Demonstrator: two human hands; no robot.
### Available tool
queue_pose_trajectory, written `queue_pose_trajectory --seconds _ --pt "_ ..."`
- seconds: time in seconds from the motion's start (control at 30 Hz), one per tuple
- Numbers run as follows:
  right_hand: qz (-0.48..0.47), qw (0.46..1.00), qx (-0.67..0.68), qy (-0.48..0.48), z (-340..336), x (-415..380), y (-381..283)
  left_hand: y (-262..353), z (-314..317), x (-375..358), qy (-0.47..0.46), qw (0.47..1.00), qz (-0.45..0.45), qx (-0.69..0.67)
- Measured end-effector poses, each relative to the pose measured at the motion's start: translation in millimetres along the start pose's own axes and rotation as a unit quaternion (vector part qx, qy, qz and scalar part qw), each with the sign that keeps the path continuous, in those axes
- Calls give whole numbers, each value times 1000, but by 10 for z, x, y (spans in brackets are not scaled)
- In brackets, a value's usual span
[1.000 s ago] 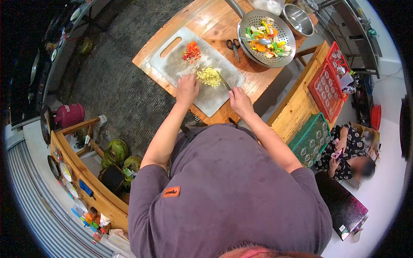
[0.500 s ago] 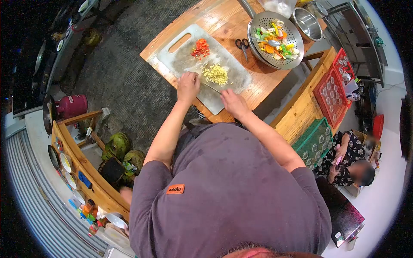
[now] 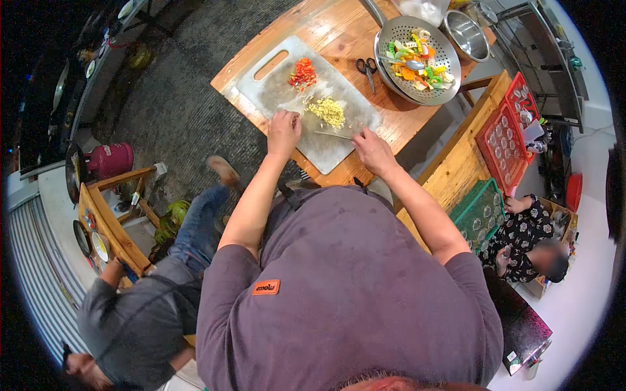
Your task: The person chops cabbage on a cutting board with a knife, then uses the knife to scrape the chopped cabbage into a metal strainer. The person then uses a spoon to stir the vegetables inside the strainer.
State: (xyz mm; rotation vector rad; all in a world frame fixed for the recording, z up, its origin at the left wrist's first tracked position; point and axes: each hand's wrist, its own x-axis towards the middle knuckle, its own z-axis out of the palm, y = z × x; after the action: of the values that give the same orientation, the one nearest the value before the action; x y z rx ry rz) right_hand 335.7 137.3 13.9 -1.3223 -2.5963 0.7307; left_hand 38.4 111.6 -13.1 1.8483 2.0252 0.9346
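Observation:
My right hand (image 3: 374, 151) is closed on the handle of a thin knife (image 3: 334, 135), its blade lying low over the white cutting board (image 3: 274, 88) and pointing left. At the board's near left edge is my left hand (image 3: 284, 132), fingers curled in; whatever they may hold is hidden. Between and just beyond my hands sits a pile of finely chopped pale yellow pieces (image 3: 327, 112). Farther up the board lies a smaller heap of chopped red pieces (image 3: 303, 74).
Black scissors (image 3: 367, 70) lie right of the board, beside a perforated metal strainer (image 3: 398, 34) of cut vegetables with a spoon. A metal bowl (image 3: 466, 39) stands behind. Red (image 3: 499, 146) and green baskets (image 3: 479, 207) hold glasses at right. One person (image 3: 147, 313) is at left, another (image 3: 528, 231) at right.
My right hand has moved right with the knife, away from my left hand, which stays nearly in place. A person has come into view at left; the person at right now reaches toward the baskets.

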Motion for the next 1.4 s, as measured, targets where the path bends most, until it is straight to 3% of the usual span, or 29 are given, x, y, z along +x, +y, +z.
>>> queue_pose_trajectory --seconds 0.3,0.47,0.67,0.8,0.87,1.1,1.4 --pt "9 998 -45 39 -149 241 111 54 92 193 -23 999 3 48" --pt "37 992 45 114 -200 143 68 73 204 240 -51 997 0 60" --pt "106 991 48 60 -116 65 17 323 328 224 -75 997 15 17" --pt "109 990 36 79 7 102 -75 307 370 227 -62 997 39 -8" --pt "166 984 20 60 21 123 -156 262 342 218 -42 998 45 -20" --pt "147 989 0 27 2 110 -297 216 154 167 -41 999 32 -11" --pt "105 991 29 78 115 90 -337 273 173 116 -49 999 21 -10"
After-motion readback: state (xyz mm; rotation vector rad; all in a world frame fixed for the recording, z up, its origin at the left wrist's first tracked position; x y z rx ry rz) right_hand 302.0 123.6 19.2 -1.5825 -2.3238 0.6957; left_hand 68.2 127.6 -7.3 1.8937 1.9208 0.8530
